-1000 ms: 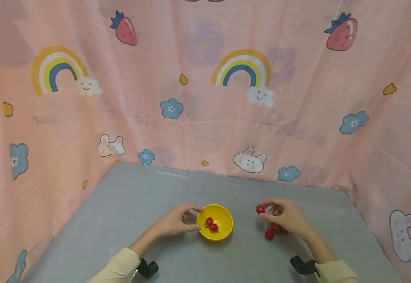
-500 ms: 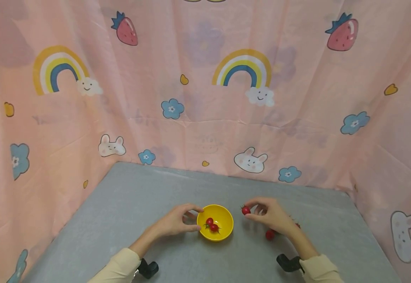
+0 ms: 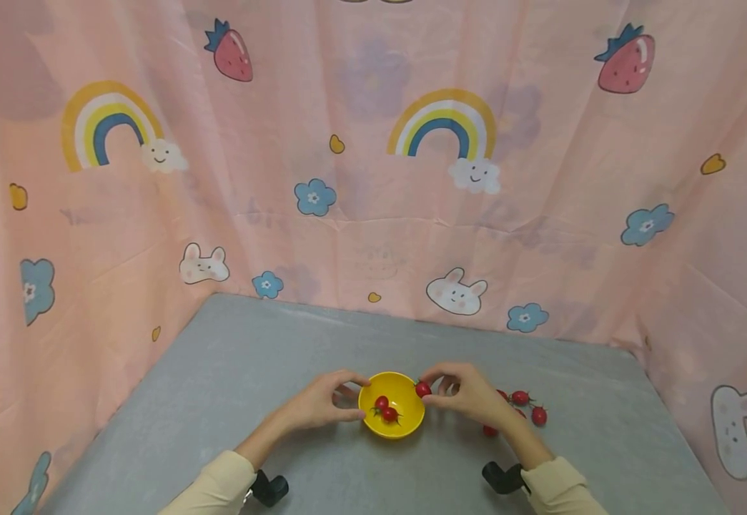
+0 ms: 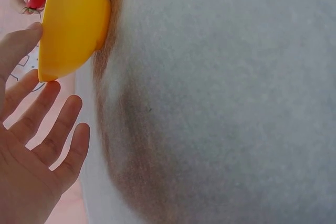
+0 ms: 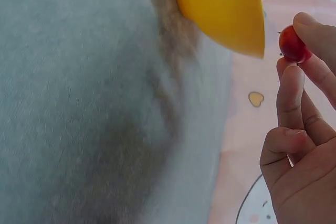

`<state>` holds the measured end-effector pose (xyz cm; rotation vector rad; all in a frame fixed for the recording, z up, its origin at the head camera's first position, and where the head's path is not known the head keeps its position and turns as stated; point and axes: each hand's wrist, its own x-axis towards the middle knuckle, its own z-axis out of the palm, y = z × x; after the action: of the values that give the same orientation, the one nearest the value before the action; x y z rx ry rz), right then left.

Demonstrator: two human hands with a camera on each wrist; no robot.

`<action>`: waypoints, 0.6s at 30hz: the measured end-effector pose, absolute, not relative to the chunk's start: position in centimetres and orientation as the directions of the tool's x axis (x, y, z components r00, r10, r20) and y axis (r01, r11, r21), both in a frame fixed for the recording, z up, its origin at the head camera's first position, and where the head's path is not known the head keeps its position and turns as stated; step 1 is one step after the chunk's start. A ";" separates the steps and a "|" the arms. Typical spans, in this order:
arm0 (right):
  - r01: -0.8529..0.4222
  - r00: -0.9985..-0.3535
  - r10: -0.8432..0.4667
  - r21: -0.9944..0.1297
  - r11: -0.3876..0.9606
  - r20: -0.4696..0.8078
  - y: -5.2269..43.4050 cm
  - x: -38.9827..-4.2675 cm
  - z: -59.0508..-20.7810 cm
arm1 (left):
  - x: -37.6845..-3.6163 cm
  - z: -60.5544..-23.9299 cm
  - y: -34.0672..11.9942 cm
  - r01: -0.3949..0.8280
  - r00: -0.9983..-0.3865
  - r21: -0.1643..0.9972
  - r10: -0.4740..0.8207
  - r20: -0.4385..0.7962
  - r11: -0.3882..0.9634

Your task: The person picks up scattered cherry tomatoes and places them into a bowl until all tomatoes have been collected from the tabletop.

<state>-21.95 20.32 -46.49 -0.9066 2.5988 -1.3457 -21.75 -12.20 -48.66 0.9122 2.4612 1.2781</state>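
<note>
Grey table (image 3: 231,372) | right hand (image 3: 470,393) pinches small glossy red tomato (image 3: 422,389) | left hand (image 3: 318,402) steadies yellow bowl (image 3: 408,422)

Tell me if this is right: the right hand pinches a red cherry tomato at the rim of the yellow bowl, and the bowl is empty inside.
Not quite. The right hand does pinch a cherry tomato at the rim of the yellow bowl, but the bowl is not empty: the head view shows two tomatoes in the bowl.
</note>
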 end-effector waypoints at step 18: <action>-0.416 -0.842 -0.517 -0.796 0.439 0.155 23.2 -22.0 -46.2 | -21.6 -48.5 -12.2 0.410 -0.784 0.805 0.616 0.071 0.428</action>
<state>-21.98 23.16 -46.24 -0.8358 2.5689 -1.3721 -21.63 -12.16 -48.48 0.8965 2.4481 1.2814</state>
